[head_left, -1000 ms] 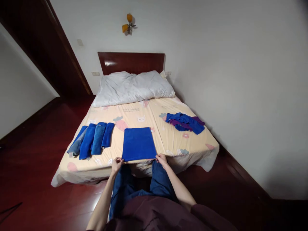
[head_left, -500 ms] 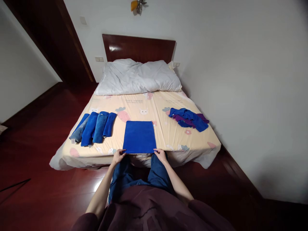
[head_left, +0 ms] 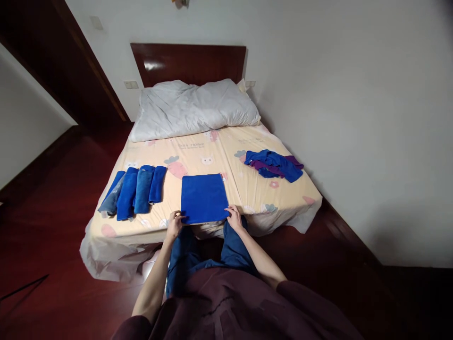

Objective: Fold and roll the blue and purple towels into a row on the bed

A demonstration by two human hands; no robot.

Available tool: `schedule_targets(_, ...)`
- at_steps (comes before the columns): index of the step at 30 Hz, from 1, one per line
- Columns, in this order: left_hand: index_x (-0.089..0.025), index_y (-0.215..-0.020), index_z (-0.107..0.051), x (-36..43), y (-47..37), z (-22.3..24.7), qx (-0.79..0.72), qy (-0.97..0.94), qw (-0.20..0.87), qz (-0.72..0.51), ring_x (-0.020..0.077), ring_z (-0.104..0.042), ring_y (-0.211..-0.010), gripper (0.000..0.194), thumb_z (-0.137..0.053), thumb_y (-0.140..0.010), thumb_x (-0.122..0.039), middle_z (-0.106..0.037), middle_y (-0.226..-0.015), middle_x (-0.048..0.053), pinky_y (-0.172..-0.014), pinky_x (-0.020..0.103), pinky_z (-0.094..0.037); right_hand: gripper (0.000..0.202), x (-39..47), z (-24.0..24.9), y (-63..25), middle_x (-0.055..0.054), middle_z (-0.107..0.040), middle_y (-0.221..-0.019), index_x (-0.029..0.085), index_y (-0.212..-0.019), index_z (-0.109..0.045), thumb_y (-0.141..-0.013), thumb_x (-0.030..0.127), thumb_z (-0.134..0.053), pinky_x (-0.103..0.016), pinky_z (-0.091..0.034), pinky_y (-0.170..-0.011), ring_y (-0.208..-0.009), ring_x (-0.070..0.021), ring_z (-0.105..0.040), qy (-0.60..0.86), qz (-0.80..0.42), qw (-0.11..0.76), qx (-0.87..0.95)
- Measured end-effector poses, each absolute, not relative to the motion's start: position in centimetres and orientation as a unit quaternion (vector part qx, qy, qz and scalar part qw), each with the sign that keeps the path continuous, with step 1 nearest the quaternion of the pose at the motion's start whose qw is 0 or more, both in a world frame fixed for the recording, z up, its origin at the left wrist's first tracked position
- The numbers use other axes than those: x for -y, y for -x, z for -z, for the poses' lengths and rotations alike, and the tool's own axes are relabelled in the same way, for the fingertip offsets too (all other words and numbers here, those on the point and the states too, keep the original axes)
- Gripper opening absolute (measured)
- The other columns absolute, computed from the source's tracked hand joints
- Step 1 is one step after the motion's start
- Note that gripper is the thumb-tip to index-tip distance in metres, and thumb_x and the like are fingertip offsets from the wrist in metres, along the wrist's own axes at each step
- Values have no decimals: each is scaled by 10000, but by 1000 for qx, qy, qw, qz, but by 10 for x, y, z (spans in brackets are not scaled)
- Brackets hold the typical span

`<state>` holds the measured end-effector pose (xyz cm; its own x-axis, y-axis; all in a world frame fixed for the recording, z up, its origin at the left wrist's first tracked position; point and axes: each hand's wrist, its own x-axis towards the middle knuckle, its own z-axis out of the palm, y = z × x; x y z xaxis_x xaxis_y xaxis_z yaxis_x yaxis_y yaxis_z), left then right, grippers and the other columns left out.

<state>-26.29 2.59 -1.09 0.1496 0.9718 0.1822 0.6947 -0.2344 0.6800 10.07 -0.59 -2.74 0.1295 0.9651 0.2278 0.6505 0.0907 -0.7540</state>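
A blue towel (head_left: 204,198) lies flat as a near-square on the bed, close to its front edge. At its near left corner is my left hand (head_left: 174,225), with thumb and fingers pinched on the cloth. My right hand (head_left: 234,218) pinches the near right corner in the same way. Left of the towel, several rolled blue towels (head_left: 142,189) lie side by side. To the right is a loose, crumpled pile of blue and purple cloths (head_left: 274,165).
The bed (head_left: 208,160) has a pale yellow sheet printed with carrots and rabbits. A folded white quilt (head_left: 198,106) lies before the dark wooden headboard (head_left: 191,63). A wall (head_left: 336,118) runs along the right side. The floor (head_left: 53,226) is dark red wood.
Both hands have shifted slightly up the towel's side edges at the near corners. My view has turned a little, and the rolls and pile stay in place.
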Motion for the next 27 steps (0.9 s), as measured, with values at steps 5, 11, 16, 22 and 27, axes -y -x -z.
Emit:
schedule_targets(5, -178, -966, -780, -35, 265, 13, -503, -754, 309, -289, 293, -577, -1329, 283, -601, -747, -161, -714, -1253, 126, -1161, 530, -453, 556, -1, 29, -106, -65, -751, -1179, 201, -1005, -801, -669, -40, -428, -432, -483, -1125, -1199, -207, -655, 580, -255, 377, 675)
schedule_targets(11, -159, -1062, -761, -36, 265, 18, -538, -726, 312, -294, 263, -658, -1224, 406, -522, -736, -135, -754, -1166, 112, -1138, 500, -477, 475, -2, 29, -110, -77, -784, -1107, 182, -1018, -795, -722, 27, -457, -392, -518, -1070, -1089, -210, -719, 625, -287, 410, 598)
schedule_targets(16, -166, -1084, -734, -35, 266, 20, -576, -703, 302, -288, 262, -707, -1080, 348, -503, -833, -231, -752, -1151, 120, -1037, 431, -532, 349, -2, 32, -113, -84, -788, -1064, 179, -983, -779, -772, 135, -505, -397, -544, -1012, -1038, -237, -731, 625, -317, 445, 557)
schedule_targets(22, -170, -1140, -666, -33, 257, 18, -606, -644, 342, -318, 235, -722, -874, 396, -526, -904, -455, -758, -975, 88, -843, 352, -569, 270, -10, 44, -115, -104, -776, -903, 167, -934, -738, -809, 372, -613, -385, -594, -814, -802, -249, -726, 636, -324, 472, 518)
schedule_targets(27, -175, -1035, -681, -38, 250, 14, -648, -623, 315, -306, 231, -712, -870, 336, -497, -937, -438, -746, -916, 81, -809, 312, -537, 377, -24, 46, -111, -72, -705, -728, 196, -735, -641, -864, 540, -560, -343, -576, -709, -695, -227, -671, 649, -296, 471, 519)
